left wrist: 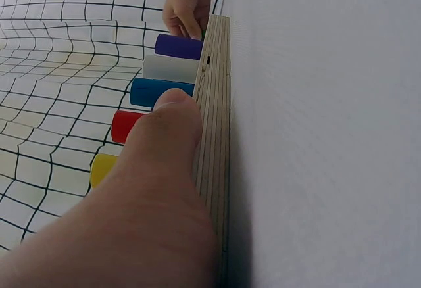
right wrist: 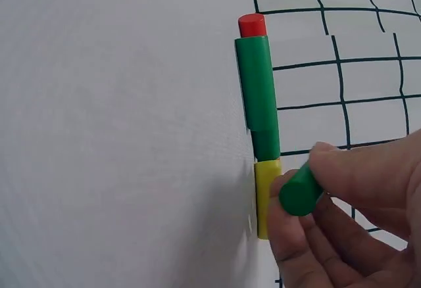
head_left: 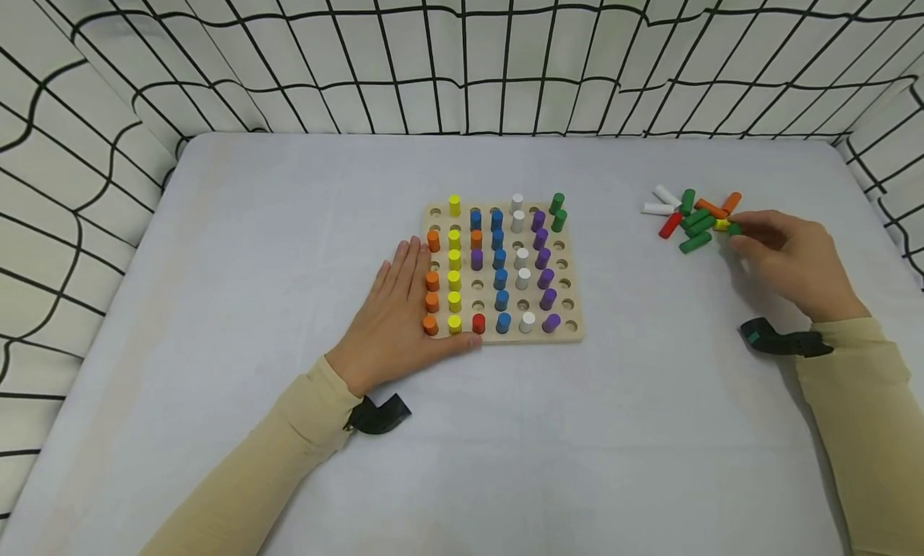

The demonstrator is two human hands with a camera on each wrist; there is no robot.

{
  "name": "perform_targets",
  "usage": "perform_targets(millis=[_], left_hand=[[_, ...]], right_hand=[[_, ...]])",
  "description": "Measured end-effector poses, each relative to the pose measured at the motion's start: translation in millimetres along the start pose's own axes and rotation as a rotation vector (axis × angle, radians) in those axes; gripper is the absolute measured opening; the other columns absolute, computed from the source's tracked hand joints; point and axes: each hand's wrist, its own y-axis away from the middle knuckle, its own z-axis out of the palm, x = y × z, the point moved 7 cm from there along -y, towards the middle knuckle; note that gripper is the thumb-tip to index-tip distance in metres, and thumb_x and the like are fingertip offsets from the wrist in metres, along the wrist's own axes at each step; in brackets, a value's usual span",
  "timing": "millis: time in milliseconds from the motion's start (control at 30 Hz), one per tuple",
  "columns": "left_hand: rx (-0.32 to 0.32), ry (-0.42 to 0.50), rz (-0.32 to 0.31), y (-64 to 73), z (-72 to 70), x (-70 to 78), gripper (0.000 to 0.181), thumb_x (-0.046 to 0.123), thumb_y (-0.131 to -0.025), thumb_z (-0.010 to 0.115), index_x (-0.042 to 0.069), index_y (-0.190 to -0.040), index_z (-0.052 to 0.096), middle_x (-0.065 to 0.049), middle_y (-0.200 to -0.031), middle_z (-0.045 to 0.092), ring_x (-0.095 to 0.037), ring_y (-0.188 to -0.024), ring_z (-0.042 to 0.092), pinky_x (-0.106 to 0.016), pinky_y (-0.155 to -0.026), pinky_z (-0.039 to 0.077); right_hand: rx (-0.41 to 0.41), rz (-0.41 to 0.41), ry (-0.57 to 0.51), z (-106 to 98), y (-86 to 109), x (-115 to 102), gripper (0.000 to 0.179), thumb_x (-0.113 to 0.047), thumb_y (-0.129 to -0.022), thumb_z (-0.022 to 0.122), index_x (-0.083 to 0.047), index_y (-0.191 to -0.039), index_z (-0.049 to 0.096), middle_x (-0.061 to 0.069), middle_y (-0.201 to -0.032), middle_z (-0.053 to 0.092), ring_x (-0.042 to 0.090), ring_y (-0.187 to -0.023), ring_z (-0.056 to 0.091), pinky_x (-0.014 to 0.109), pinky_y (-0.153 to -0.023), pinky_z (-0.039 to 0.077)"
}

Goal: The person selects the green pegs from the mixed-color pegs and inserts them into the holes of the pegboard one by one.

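Observation:
A wooden pegboard [head_left: 577,333] lies at mid-table, with columns of orange, yellow, blue, white and purple pegs, plus a red peg [head_left: 479,323] in the front row. Two green pegs [head_left: 558,211] stand in its far right corner. My left hand [head_left: 393,323] rests against the board's left side, fingers straight, thumb along the front edge. Over at the loose pegs, my right hand [head_left: 797,259] pinches a green peg [right wrist: 301,192] between thumb and fingers. A yellow peg [right wrist: 265,189] lies just beyond it in the right wrist view.
The loose pile at the right holds several green pegs [head_left: 696,241], a red peg [head_left: 670,225], two white pegs [head_left: 657,209] and two orange pegs [head_left: 732,202]. A white cloth [head_left: 577,460] covers the table. Black wire mesh [head_left: 462,83] stands behind and at the sides.

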Motion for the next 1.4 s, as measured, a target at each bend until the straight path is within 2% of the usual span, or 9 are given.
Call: perform_targets(millis=[200,333,567,733,967,1100,1200,1333,1400], left_hand=[[0.004,0.003,0.005,-0.2,-0.7,0.1,0.133,0.082,-0.079,0.065,0.01,-0.167,-0.004,-0.008,-0.177,-0.008,-0.028,-0.166,-0.007,-0.053,-0.136,0.002],[0.009,0.005,0.004,0.5,-1.7,0.6,0.134,0.082,-0.078,0.066,0.009,-0.166,-0.004,-0.008,-0.177,-0.007,-0.028,-0.166,-0.007,-0.052,-0.136,0.003],[0.008,0.004,0.005,0.8,-2.3,0.5,0.134,0.083,-0.079,0.065,0.009,-0.166,-0.003,-0.008,-0.177,-0.008,-0.028,-0.166,-0.007,-0.052,-0.136,0.003],[0.009,0.0,0.008,0.3,-2.2,0.2,0.133,0.083,-0.079,0.065,0.009,-0.166,-0.003,-0.008,-0.177,-0.008,-0.028,-0.166,-0.007,-0.052,-0.136,0.003],[0.005,0.006,0.004,0.6,-1.8,0.0,0.134,0.083,-0.078,0.064,0.009,-0.166,-0.004,-0.008,-0.177,-0.008,-0.027,-0.166,-0.007,-0.052,-0.136,0.003],[0.009,0.008,0.008,0.8,-1.8,0.0,0.133,0.084,-0.079,0.064,0.009,-0.167,-0.003,-0.008,-0.177,-0.008,-0.028,-0.166,-0.008,-0.052,-0.136,0.003],[0.018,0.01,0.016,-0.1,-1.3,0.8,0.133,0.084,-0.079,0.063,0.009,-0.167,-0.002,-0.008,-0.177,-0.007,-0.028,-0.166,-0.007,-0.052,-0.136,0.003],[0.02,0.016,0.018,0.2,-1.4,1.2,0.133,0.083,-0.079,0.064,0.009,-0.167,-0.003,-0.008,-0.177,-0.008,-0.028,-0.166,-0.007,-0.053,-0.136,0.003],[0.017,0.016,0.011,1.0,-2.2,0.3,0.132,0.082,-0.079,0.064,0.009,-0.167,-0.003,-0.008,-0.177,-0.007,-0.028,-0.166,-0.007,-0.052,-0.136,0.003]], right_hand=[[0.037,0.064,-0.095,-6,-1.7,6,0.051,-0.042,-0.105,0.055,-0.014,-0.148,0.057,0.003,-0.133,0.066,-0.022,-0.093,0.05,-0.001,-0.074,0.04],[0.02,0.103,-0.174,-5,-1.1,9,0.052,-0.044,-0.105,0.056,-0.02,-0.15,0.056,-0.012,-0.127,0.064,-0.019,-0.097,0.054,-0.003,-0.076,0.042],[-0.007,0.063,-0.326,-4,0.7,5,0.05,-0.035,-0.105,0.059,-0.011,-0.148,0.056,-0.027,-0.112,0.06,-0.016,-0.096,0.062,-0.002,-0.078,0.05],[-0.036,0.03,-0.456,-3,3.0,0,0.049,-0.028,-0.104,0.062,-0.006,-0.147,0.056,-0.023,-0.116,0.063,-0.013,-0.097,0.067,0.003,-0.08,0.055],[-0.146,-0.059,-0.858,6,6.1,-17,0.045,-0.011,-0.1,0.068,0.005,-0.14,0.057,-0.005,-0.115,0.078,0.003,-0.103,0.075,0.012,-0.088,0.059],[-0.198,-0.089,-0.999,14,6.6,-29,0.042,-0.005,-0.099,0.067,0.008,-0.138,0.058,0.002,-0.117,0.078,0.008,-0.105,0.076,0.018,-0.091,0.059],[-0.205,-0.083,-0.975,17,7.4,-35,0.041,-0.006,-0.098,0.068,0.006,-0.137,0.06,0.001,-0.121,0.077,0.006,-0.107,0.076,0.018,-0.091,0.059],[-0.18,-0.068,-0.77,18,9.0,-44,0.04,-0.014,-0.098,0.071,-0.005,-0.136,0.066,-0.008,-0.127,0.073,-0.002,-0.113,0.068,0.009,-0.089,0.056],[-0.179,-0.081,-0.712,19,9.8,-51,0.039,-0.016,-0.098,0.071,-0.006,-0.136,0.067,-0.009,-0.123,0.074,-0.002,-0.113,0.067,0.007,-0.087,0.055]])
